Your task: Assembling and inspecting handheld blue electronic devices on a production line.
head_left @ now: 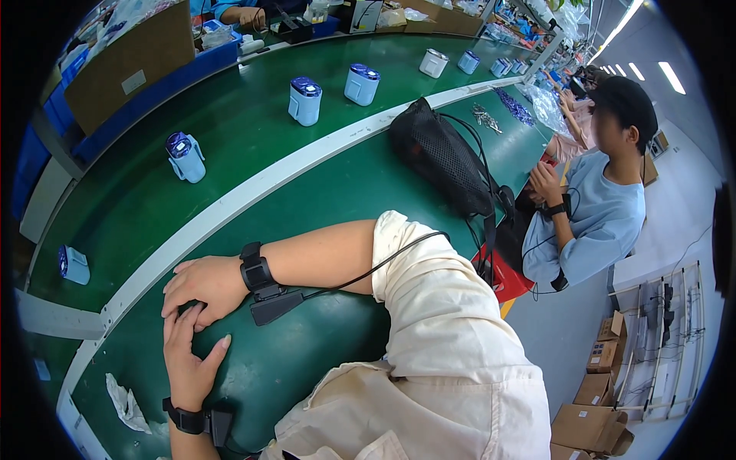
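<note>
My left hand [189, 363] rests on the green table, fingers stretched out and thumb spread apart. Its fingertips meet the underside of my right hand [208, 288], which lies palm down with loosely bent fingers. Nothing shows in either hand, though the right palm is hidden. A black strap with a small dark box sits on each wrist. Beyond the pale rail, nearest the hands, a light blue boxy device [74, 265] with a dark blue top lies tilted. Another blue device [186, 158], with side flaps sticking out, stands farther along.
More blue devices [305, 102] and a white one [433, 64] stand along the green belt. A pale rail [253, 180] divides belt from table. Black mesh bag [441, 157], crumpled tissue [126, 402] and small metal parts [485, 118] lie tableside. A co-worker [590, 192] sits right.
</note>
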`<state>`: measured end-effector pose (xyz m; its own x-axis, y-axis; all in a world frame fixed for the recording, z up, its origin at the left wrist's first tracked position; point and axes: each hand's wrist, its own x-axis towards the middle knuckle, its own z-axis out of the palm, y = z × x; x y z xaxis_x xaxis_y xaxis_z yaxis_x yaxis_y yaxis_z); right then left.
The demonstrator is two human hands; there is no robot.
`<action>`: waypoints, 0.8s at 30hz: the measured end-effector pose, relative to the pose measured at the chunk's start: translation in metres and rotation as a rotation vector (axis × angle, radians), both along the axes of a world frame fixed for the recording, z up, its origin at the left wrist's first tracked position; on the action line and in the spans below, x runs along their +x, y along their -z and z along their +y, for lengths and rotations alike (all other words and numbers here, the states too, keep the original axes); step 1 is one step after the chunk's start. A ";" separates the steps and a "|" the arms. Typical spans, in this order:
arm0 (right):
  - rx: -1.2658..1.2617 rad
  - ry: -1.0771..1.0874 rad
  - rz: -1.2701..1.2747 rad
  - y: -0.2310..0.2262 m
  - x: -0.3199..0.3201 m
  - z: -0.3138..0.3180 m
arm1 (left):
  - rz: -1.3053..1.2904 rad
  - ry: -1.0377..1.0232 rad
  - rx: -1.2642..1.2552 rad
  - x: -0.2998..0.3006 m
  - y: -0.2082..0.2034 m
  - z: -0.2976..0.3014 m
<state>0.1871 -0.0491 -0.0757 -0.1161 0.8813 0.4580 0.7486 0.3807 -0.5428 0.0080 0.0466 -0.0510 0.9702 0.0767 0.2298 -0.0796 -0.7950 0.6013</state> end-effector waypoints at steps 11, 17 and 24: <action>0.043 0.004 0.002 0.000 0.005 -0.013 | 0.019 -0.013 0.022 0.005 -0.009 -0.017; -0.063 -0.038 0.050 -0.014 0.008 -0.031 | 0.035 -0.024 0.024 0.007 -0.017 -0.033; -0.028 -0.031 0.054 -0.016 0.010 -0.039 | 0.067 -0.038 0.028 0.008 -0.027 -0.044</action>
